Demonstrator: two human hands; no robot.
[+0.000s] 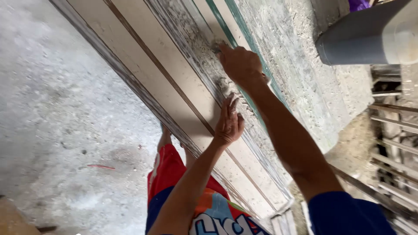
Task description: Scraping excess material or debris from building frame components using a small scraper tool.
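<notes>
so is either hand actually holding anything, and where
Neither grips anything. The left hand lies flat on the boards; the right hand presses fingertips into grey mortar.

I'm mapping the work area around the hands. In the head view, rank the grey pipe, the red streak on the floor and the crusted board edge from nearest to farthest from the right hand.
1. Crusted board edge: under the right hand, touching.
2. Grey pipe: upper right.
3. Red streak: on the concrete floor, lower left.
</notes>
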